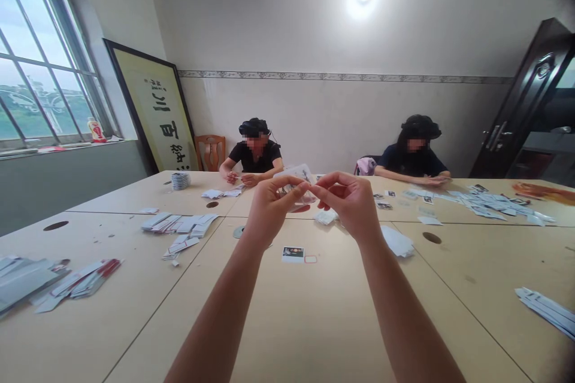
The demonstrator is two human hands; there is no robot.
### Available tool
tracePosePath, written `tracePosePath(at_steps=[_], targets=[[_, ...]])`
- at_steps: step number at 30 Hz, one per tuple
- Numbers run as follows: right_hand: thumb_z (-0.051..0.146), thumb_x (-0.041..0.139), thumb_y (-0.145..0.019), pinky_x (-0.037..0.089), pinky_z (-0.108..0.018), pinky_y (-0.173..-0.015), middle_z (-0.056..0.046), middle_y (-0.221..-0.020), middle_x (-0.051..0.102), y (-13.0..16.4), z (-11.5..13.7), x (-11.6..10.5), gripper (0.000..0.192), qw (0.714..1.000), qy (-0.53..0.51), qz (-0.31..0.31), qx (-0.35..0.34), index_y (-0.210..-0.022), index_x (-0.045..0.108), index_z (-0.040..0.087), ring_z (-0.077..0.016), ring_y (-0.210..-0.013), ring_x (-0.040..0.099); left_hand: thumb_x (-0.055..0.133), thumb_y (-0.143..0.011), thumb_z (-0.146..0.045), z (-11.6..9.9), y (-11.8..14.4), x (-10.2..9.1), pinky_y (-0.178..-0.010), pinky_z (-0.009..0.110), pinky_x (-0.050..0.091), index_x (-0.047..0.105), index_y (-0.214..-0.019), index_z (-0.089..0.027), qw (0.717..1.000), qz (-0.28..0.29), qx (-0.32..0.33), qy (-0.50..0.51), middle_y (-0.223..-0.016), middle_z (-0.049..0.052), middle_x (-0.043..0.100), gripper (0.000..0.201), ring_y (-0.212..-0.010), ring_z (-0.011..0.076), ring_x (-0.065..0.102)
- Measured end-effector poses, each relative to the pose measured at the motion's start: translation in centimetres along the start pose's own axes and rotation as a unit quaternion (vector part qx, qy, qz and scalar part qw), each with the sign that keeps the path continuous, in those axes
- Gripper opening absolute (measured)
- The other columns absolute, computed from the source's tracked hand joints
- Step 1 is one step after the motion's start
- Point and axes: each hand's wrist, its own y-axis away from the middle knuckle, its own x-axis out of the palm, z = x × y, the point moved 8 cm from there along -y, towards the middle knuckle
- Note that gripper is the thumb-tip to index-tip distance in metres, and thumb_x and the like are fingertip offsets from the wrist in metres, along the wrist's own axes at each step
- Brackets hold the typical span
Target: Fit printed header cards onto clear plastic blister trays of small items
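Above the middle of the table, my left hand [272,206] is closed on a small see-through plastic bag [296,175]. The bag looks translucent, with faint dark marks; what is inside, if anything, I cannot make out. My right hand [354,203] is closed too, its thumb and forefinger pinching at the bag's edge beside the left fingertips. Below the hands, a dark printed card [293,254] lies flat on the table, with a small red-bordered label [310,259] next to it. A whitish stack of sheets [398,241] lies near my right forearm.
Paper strips [179,224] and flat packets [85,280] lie to the left, with round stacked pieces [180,181] farther back. Scattered packets [494,202] cover the far right. Two people with headgear, one in a black shirt [265,158], sit opposite. The table [305,323] has cable holes.
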Motion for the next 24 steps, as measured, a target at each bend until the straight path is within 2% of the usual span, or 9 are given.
tracePosePath(at_steps=[10,19,24], targets=[[0.036,0.082,-0.077,0.051,-0.024,-0.049,0.001,-0.066,0.069,-0.11,-0.27,0.01,0.018,1.0,-0.025,0.002,0.005,-0.077,0.072,0.022,-0.01,-0.052,0.061,0.087,-0.071,-0.034,0.23,-0.13,-0.45,-0.067,0.028,0.067,0.075,-0.082,-0.016,0.999,-0.038,0.001,0.017,-0.082,0.005,0.072,0.025,-0.071,0.0161,0.073],[0.035,0.084,-0.075,0.049,-0.023,-0.047,0.002,-0.066,0.067,-0.16,-0.12,-0.36,0.02,0.999,-0.036,-0.015,0.004,-0.074,0.07,0.021,-0.0083,-0.049,0.059,0.085,-0.075,-0.039,0.23,0.13,0.18,-0.069,0.028,0.067,0.076,-0.084,-0.016,1.0,-0.002,-0.004,0.023,-0.082,0.003,0.07,0.026,-0.073,0.0154,0.072],[0.035,0.084,-0.074,0.049,-0.024,-0.048,0.001,-0.068,0.068,-0.26,-0.5,-0.22,0.02,0.999,-0.04,0.013,0.011,-0.076,0.071,0.021,-0.0089,-0.05,0.059,0.085,-0.074,-0.035,-0.22,-0.1,-0.04,-0.072,0.03,0.067,0.074,-0.079,-0.016,0.999,-0.008,0.021,-0.024,-0.082,0.003,0.07,0.022,-0.074,0.0145,0.069]])
